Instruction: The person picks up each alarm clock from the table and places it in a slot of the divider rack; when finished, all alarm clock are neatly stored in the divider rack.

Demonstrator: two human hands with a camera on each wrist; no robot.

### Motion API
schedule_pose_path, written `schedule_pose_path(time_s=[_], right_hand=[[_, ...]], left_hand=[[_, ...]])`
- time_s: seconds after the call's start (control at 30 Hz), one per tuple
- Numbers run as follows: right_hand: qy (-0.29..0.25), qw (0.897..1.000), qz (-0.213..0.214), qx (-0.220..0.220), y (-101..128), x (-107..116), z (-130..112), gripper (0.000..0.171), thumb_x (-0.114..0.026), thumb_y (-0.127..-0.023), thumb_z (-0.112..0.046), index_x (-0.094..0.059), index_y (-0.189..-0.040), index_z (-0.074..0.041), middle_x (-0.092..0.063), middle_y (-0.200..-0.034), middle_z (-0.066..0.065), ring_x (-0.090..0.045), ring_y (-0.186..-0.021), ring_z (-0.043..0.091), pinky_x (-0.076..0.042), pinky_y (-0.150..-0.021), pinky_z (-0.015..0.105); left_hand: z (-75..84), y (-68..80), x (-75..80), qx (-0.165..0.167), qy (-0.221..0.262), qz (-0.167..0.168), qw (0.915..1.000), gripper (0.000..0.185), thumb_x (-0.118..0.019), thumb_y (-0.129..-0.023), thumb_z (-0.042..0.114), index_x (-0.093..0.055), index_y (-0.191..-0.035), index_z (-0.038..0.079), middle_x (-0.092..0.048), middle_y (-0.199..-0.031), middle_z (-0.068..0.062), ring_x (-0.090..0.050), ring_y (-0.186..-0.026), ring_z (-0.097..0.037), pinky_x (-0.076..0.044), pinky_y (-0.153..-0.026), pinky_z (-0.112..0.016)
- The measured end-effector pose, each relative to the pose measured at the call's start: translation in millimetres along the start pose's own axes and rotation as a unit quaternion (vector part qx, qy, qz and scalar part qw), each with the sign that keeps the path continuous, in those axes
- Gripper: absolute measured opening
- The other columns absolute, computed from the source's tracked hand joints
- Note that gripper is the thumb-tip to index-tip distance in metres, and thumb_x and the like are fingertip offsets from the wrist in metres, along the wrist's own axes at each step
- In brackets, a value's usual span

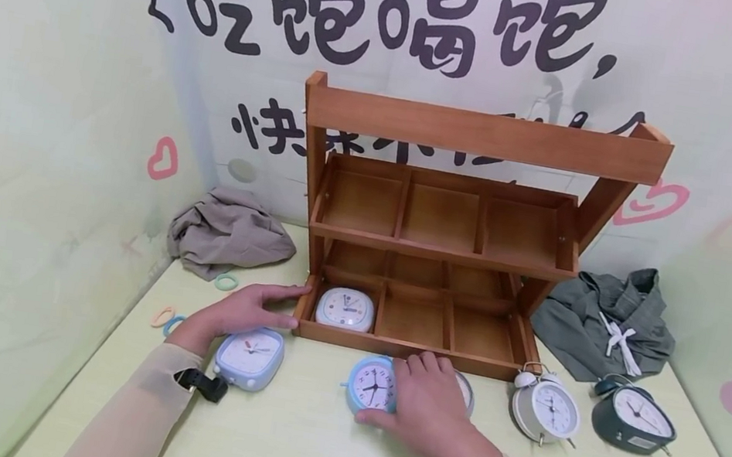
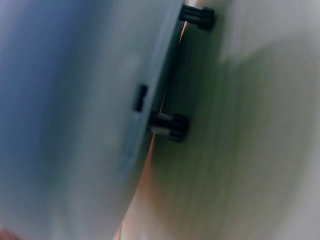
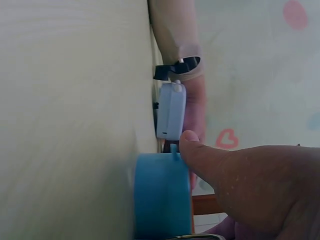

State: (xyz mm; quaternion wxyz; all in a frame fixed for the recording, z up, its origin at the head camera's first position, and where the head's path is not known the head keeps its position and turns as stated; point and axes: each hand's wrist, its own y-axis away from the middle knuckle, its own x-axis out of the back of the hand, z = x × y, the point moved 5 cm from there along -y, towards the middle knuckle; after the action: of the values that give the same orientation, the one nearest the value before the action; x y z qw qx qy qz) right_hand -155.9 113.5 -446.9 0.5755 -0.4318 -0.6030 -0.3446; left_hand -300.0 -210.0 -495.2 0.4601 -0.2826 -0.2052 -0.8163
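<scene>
A round blue alarm clock [image 1: 370, 387] lies face up before the wooden rack [image 1: 405, 350]. My right hand [image 1: 428, 409] grips it, thumb along the near edge, covering its right side; the far fingertips are hidden. Beyond that hand shows part of a grey-rimmed clock [image 1: 468, 391]. In the right wrist view my thumb lies over the blue clock's side [image 3: 162, 195]. My left hand [image 1: 249, 311] rests with extended fingers against the rack's lower left side. By its wrist lies a light-blue squarish clock [image 1: 249, 357]. A white clock [image 1: 345, 309] sits in the lower left compartment.
A white twin-bell clock [image 1: 546, 408] and a dark green clock [image 1: 635, 416] stand at the right. Grey-brown cloth [image 1: 232, 233] and a dark garment [image 1: 606, 321] flank the rack. Green [image 1: 226, 282], orange [image 1: 162, 317] and blue [image 1: 173, 325] rings lie at the left.
</scene>
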Motion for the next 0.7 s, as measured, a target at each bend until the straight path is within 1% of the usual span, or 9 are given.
schedule_pose_path(time_s=[0.07,0.2,0.37,0.47,0.63,0.7], right_hand=[[0.006,1.000,0.012,0.005,0.1,-3.2,-1.3,0.101,-0.081,-0.079,-0.086,-0.073,-0.126,0.003,-0.071,-0.114,0.015,-0.060,-0.109,0.034,-0.049,-0.099,0.052],[-0.006,1.000,0.024,0.014,0.2,-6.7,-3.0,0.099,-0.082,-0.081,-0.083,-0.072,-0.130,0.003,-0.069,-0.115,0.015,-0.059,-0.109,0.033,-0.049,-0.100,0.052],[-0.032,0.999,0.007,0.035,0.5,-7.3,-3.5,0.094,-0.083,-0.085,-0.074,-0.069,-0.143,-0.003,-0.066,-0.118,0.013,-0.056,-0.112,0.033,-0.047,-0.101,0.054],[-0.043,0.997,-0.012,0.056,0.1,-7.0,-3.0,0.091,-0.084,-0.087,-0.068,-0.066,-0.151,-0.005,-0.066,-0.125,0.013,-0.055,-0.119,0.033,-0.046,-0.104,0.056],[-0.071,0.992,-0.038,0.095,0.8,-6.5,-1.8,0.089,-0.087,-0.088,-0.055,-0.061,-0.157,-0.005,-0.066,-0.143,0.010,-0.056,-0.134,0.030,-0.044,-0.113,0.057],[-0.081,0.990,-0.044,0.103,1.4,-6.5,-1.6,0.092,-0.088,-0.088,-0.056,-0.059,-0.158,-0.005,-0.065,-0.148,0.009,-0.056,-0.138,0.030,-0.044,-0.115,0.058]], left_hand=[[-0.4,-0.4,0.0,0.002,-0.003,0.001,1.0000,0.077,-0.085,-0.095,0.060,-0.057,-0.164,0.043,-0.049,-0.171,0.007,-0.038,-0.163,-0.029,-0.029,-0.131,-0.063],[-0.9,-0.2,0.0,0.003,-0.004,0.001,1.0000,0.077,-0.085,-0.095,0.060,-0.056,-0.164,0.042,-0.049,-0.172,0.006,-0.037,-0.163,-0.031,-0.029,-0.131,-0.064],[0.0,-0.5,-0.5,0.003,-0.002,0.001,1.0000,0.076,-0.085,-0.095,0.060,-0.057,-0.163,0.043,-0.050,-0.171,0.007,-0.037,-0.163,-0.030,-0.029,-0.132,-0.063],[0.2,-0.4,-0.7,0.001,-0.003,-0.001,1.0000,0.076,-0.085,-0.095,0.060,-0.056,-0.164,0.042,-0.050,-0.171,0.007,-0.038,-0.163,-0.029,-0.029,-0.132,-0.062],[0.8,0.8,-0.3,0.003,-0.005,-0.001,1.0000,0.077,-0.084,-0.095,0.060,-0.056,-0.165,0.042,-0.049,-0.172,0.006,-0.038,-0.163,-0.030,-0.030,-0.131,-0.064],[1.0,1.1,-0.2,0.005,-0.006,-0.001,1.0000,0.077,-0.084,-0.095,0.060,-0.056,-0.164,0.042,-0.049,-0.172,0.005,-0.038,-0.163,-0.030,-0.030,-0.131,-0.064]])
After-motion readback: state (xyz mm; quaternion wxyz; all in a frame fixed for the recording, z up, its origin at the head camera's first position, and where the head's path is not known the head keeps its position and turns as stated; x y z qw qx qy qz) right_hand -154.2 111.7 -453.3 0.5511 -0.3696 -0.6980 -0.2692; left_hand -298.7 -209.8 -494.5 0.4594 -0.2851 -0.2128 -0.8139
